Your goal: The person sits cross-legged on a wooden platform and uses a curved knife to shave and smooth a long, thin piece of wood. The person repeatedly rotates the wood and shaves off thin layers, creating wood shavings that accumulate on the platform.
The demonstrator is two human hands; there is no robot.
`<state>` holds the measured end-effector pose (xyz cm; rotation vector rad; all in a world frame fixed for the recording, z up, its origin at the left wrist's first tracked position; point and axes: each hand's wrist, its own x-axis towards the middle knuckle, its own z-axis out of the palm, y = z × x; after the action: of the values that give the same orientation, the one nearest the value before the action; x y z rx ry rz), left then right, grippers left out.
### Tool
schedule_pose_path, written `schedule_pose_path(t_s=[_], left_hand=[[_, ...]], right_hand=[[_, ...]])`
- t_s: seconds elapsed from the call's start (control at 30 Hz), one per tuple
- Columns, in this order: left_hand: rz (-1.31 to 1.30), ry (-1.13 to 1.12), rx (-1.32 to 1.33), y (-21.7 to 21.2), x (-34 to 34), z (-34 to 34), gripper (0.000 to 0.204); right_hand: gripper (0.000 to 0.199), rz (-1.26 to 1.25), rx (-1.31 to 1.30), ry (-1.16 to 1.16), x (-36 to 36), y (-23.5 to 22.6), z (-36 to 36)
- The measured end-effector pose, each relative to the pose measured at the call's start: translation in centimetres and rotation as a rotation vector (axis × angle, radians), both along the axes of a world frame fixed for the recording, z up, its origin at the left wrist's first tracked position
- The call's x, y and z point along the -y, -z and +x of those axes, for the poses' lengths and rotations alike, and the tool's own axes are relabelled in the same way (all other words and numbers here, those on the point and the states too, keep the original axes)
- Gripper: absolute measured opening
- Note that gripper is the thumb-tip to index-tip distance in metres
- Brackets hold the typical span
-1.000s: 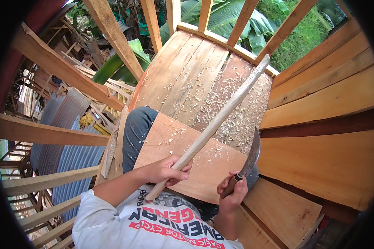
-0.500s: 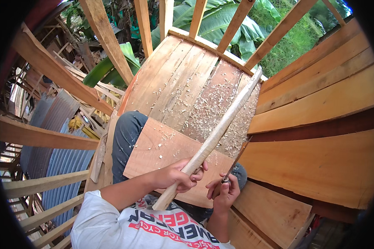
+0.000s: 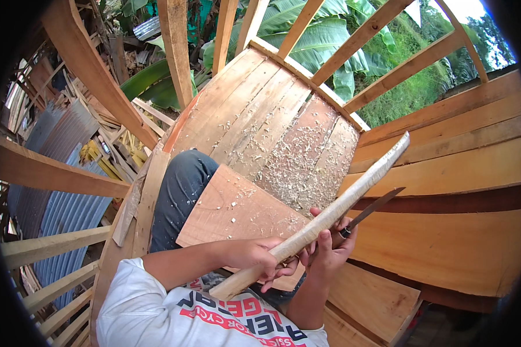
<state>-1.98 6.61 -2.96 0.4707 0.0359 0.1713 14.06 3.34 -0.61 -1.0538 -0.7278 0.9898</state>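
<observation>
A long, pale carved wooden stick (image 3: 344,203) slants from my lap up toward the right, its far end tapered. My left hand (image 3: 267,258) is wrapped round its lower part, close to the thick end by my shirt. In my right hand (image 3: 334,247) is a knife (image 3: 377,209) with a dark handle, its blade pointing up and to the right below the stick. The right fingers reach in behind the stick, and whether they press on it is partly hidden. Across my lap lies a reddish flat board (image 3: 237,202) with a few wood chips.
Curly shavings (image 3: 289,168) litter the plank floor (image 3: 231,115) ahead. Wide boards (image 3: 440,243) form a wall at right. Upright wooden slats (image 3: 176,52) stand at the left and front. Beyond them are corrugated sheets (image 3: 69,214), scrap wood and banana leaves (image 3: 307,34).
The stick's far end has swung right and down. My right hand has come up and inward to the stick, and the knife now tilts further right. The view has shifted slightly.
</observation>
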Motion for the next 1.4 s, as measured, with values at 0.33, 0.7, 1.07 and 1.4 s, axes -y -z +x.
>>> schedule_pose_path(t_s=[0.33, 0.7, 1.07, 1.4], left_hand=[[0.302, 0.046, -0.016, 2.0, 1.1, -0.6, 0.048], [-0.019, 0.103, -0.094, 0.8, 0.9, -1.3, 0.020], [0.141, -0.244, -0.361, -0.9, 0.7, -0.3, 0.019], [0.270, -0.244, -0.447, -2.4, 0.7, -0.1, 0.009]], right_hand=[[0.036, 0.087, 0.279, 0.208, -0.3, -2.9, 0.8], [0.026, 0.004, 0.315, 0.131, 1.5, -1.9, 2.8], [0.055, -0.028, 0.727, 0.055, 4.4, 3.2, 1.1], [0.051, -0.102, 0.887, -0.117, 4.3, 2.9, 1.0]])
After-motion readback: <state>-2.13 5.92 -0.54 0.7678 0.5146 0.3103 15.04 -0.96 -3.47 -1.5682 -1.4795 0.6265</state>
